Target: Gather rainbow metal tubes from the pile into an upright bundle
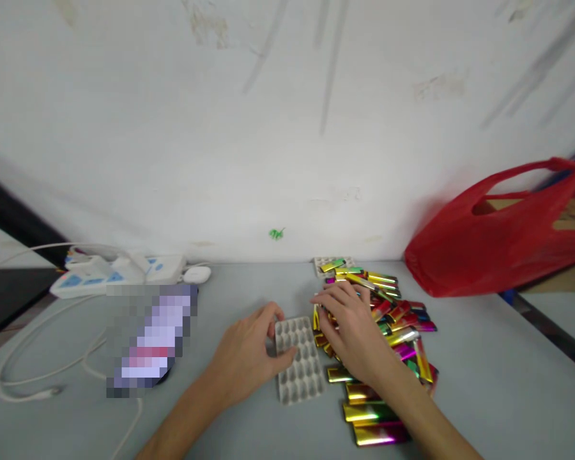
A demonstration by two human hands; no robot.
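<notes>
A pale tray [303, 377] with rows of small oval hollows lies on the table in front of me. My left hand [252, 345] grips its left side, thumb across the top face and fingers curled at the upper left corner. To the right spreads a pile of shiny metallic flat cases [407, 335], lighter-like, in gold, red, green and purple. Over the pile's left part, my right hand [347, 326] bends its fingers downward. Whatever lies between those fingertips is hidden. Several gold-ended cases [368, 412] lie side by side near my right forearm.
A second pale tray [320, 267] sits by the wall behind the pile. At the right stands a red plastic bag [479, 243] against the wall. On the left are a white power strip [124, 273], a blurred-out phone [156, 338], a white charger [197, 275] and looping white cables [43, 377].
</notes>
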